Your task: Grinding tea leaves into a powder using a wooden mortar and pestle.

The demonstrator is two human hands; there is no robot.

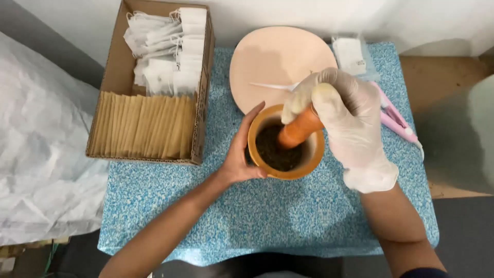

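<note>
The mortar point(286, 149) (dark grounds inside) we steady with our bare left hand point(239, 154) cupped on its side, while our gloved right hand point(345, 118) grips the pestle point(298, 129) tightly.

A small table point(267, 216) covered in blue speckled material is being used as the support. Resting directly on it are being shown a cardboard box point(116, 77), a round peach plate point(267, 62), a wooden mortar point(309, 159), a pink tool point(396, 121) and a clear packet point(350, 54).
</note>
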